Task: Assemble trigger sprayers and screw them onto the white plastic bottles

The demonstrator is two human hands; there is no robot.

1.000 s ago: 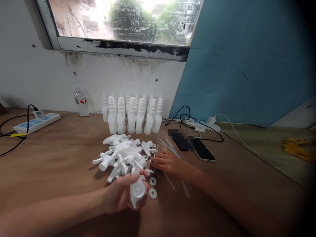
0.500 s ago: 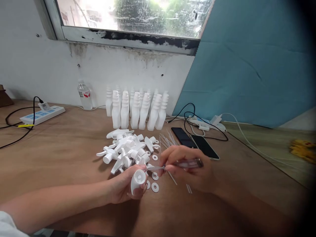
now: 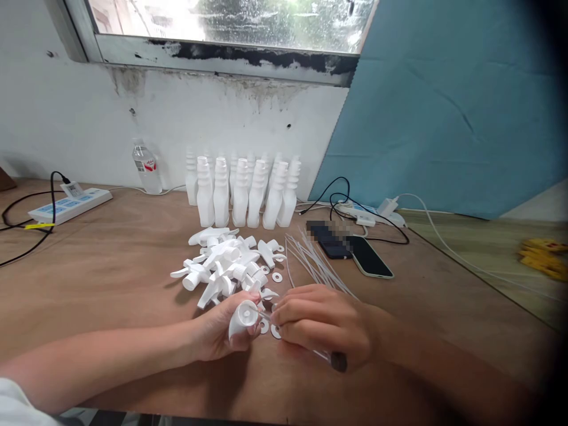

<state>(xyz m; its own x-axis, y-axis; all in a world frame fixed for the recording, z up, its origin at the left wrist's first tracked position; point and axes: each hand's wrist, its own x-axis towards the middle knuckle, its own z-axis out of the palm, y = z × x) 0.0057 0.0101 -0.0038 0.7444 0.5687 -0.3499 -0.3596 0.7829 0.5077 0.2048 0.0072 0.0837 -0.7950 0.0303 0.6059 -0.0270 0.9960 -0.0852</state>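
My left hand point(image 3: 222, 331) is closed around a white trigger spray head point(image 3: 245, 315), its round opening turned up toward me. My right hand point(image 3: 322, 319) grips a slim screwdriver-like tool point(image 3: 338, 361); its dark butt end sticks out below the palm, and most of the handle is hidden by the fingers. The tool's thin shaft reaches left to the opening of the spray head. Just beyond my left hand lies a heap of white spray heads point(image 3: 226, 260). Flat white washers point(image 3: 277, 277) lie between my hands, partly covered by my right fingers.
White bottles point(image 3: 242, 195) stand in rows by the wall. Thin white tubes point(image 3: 317, 260) lie beyond my right hand, near two phones point(image 3: 371, 257). Power strips point(image 3: 71, 204) with cables sit on both sides. A clear water bottle point(image 3: 148, 168) stands at the back left.
My right hand has turned over and shifted down, so the tool's butt end now points down toward me and its shaft meets the opening. My left hand still holds the spray head.
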